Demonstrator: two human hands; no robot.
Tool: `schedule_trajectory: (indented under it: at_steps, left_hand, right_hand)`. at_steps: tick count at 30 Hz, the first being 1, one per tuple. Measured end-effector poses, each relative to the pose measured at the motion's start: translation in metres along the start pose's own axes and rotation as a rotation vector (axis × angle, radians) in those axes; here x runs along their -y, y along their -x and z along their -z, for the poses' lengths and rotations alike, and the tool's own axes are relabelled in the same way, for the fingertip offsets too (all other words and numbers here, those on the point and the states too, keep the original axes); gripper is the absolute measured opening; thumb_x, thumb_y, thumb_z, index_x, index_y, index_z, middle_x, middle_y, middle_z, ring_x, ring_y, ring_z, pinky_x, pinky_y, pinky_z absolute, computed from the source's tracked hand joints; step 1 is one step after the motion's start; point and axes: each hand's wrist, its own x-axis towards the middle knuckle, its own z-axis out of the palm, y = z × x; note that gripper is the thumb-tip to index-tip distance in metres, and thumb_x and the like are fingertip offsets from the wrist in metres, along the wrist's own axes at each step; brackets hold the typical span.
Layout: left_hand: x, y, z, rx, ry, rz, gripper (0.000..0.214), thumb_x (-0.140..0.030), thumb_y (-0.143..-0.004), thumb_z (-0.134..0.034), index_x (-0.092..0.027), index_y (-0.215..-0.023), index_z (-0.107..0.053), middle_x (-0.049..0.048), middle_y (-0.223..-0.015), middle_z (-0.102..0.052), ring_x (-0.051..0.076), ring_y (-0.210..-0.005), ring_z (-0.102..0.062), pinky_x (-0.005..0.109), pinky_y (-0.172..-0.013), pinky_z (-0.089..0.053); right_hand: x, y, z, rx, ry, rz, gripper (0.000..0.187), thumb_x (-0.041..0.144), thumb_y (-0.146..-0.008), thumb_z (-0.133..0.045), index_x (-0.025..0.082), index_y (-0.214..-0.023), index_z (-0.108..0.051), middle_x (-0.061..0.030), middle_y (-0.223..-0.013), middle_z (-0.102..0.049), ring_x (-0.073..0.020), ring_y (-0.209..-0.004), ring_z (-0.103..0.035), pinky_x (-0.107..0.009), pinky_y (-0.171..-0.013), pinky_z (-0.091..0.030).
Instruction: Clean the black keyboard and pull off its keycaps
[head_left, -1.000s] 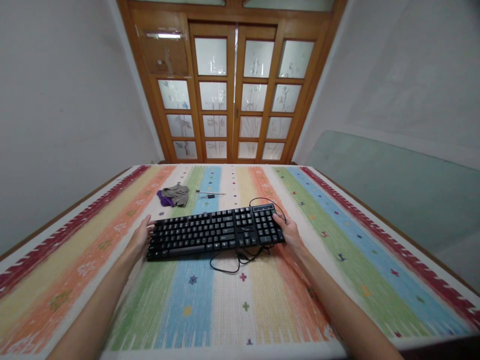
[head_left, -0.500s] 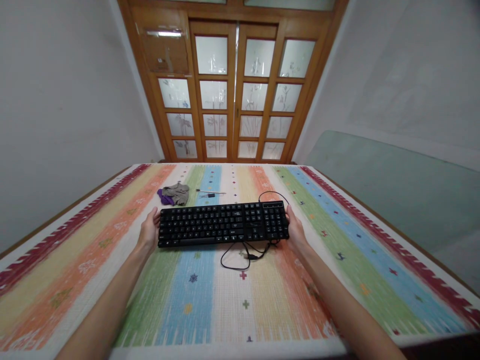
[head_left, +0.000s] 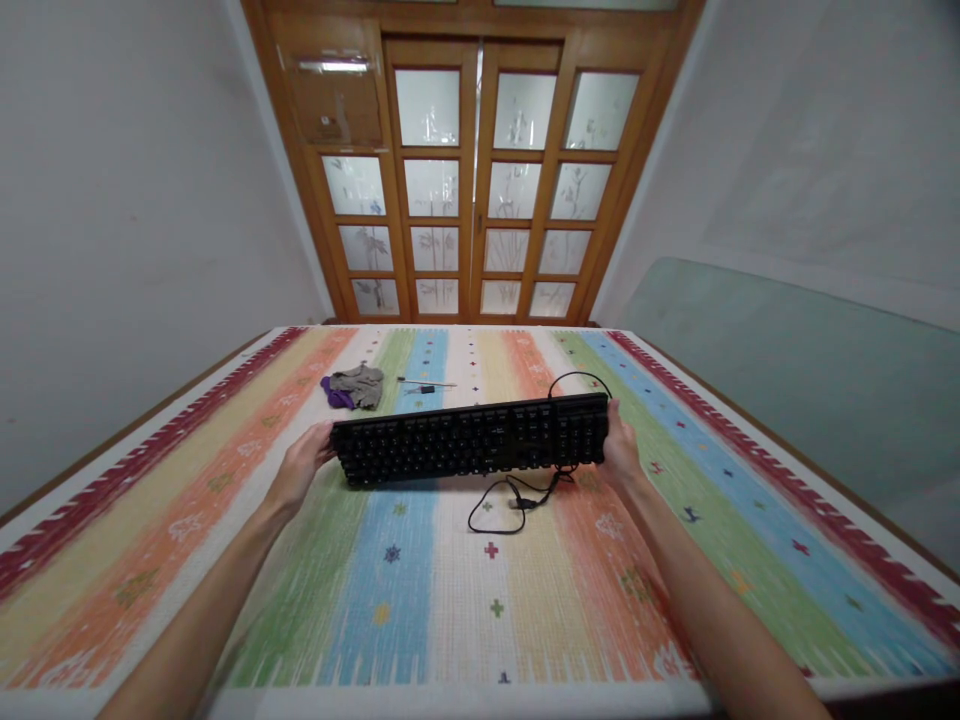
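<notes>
Fingers (head_left: 322, 447) of the left hand (head_left: 301, 468) are curled round the left end of the keyboard (head_left: 472, 440), and the right hand (head_left: 622, 455) is closed on its right end. Against a second ago, when it lay slanted and flat, the keyboard is now held square, farther out over the striped tablecloth (head_left: 225, 560) and raised clear of it, with a shadow cast beneath and the key face tipped away. Its cable (head_left: 517, 502) is trailed on the cloth below. A crumpled rag (head_left: 358, 385) and a thin pen-like item (head_left: 424, 384) are left untouched beyond. The keyboard is judged mid-carry, borne wholly by both hands.
</notes>
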Motion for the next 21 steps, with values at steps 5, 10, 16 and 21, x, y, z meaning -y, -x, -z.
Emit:
schedule_trajectory:
  at_steps: [5,10,16,21]
  left_hand:
    - [-0.026,-0.009,0.012,0.083,-0.183,0.109,0.049,-0.060,-0.060,-0.074,-0.016,-0.080,-0.071,0.0082,-0.078,-0.072,0.029,-0.081,-0.066,0.037,-0.070,-0.051]
    - [-0.065,-0.021,-0.012,0.360,-0.335,0.046,0.027,-0.037,-0.052,-0.084,-0.022,-0.071,-0.072,0.0046,-0.078,-0.073,0.028,-0.085,-0.065,0.032,-0.074,-0.050]
    - [-0.082,-0.014,-0.073,0.738,-0.708,-0.133,0.039,-0.042,-0.036,-0.088,-0.025,-0.065,-0.069,0.0008,-0.067,-0.068,0.027,-0.069,-0.064,0.029,-0.065,-0.046]
    - [-0.068,-0.003,-0.096,0.613,-0.771,-0.292,0.046,-0.049,-0.034,-0.088,-0.025,-0.067,-0.065,0.0032,-0.066,-0.064,0.031,-0.077,-0.062,0.030,-0.070,-0.043]
  right_hand:
    - [-0.003,-0.002,0.000,-0.009,-0.023,0.032,0.068,0.085,-0.050,-0.065,0.018,-0.061,-0.059,0.0025,-0.046,-0.056,-0.0120,-0.036,-0.048,-0.024,-0.034,-0.036]
    - [-0.003,-0.003,-0.005,-0.020,-0.035,0.076,0.068,0.084,-0.049,-0.066,0.017,-0.059,-0.058,0.0027,-0.047,-0.055,-0.0113,-0.039,-0.049,-0.023,-0.036,-0.038]
    - [0.000,-0.003,-0.008,0.010,-0.066,0.111,0.066,0.082,-0.053,-0.067,0.016,-0.062,-0.061,0.0005,-0.052,-0.060,-0.0140,-0.045,-0.055,-0.026,-0.043,-0.045]
    - [-0.003,-0.003,-0.006,0.014,-0.058,0.135,0.064,0.080,-0.058,-0.066,0.017,-0.064,-0.063,-0.0006,-0.056,-0.062,-0.0153,-0.049,-0.058,-0.026,-0.047,-0.045]
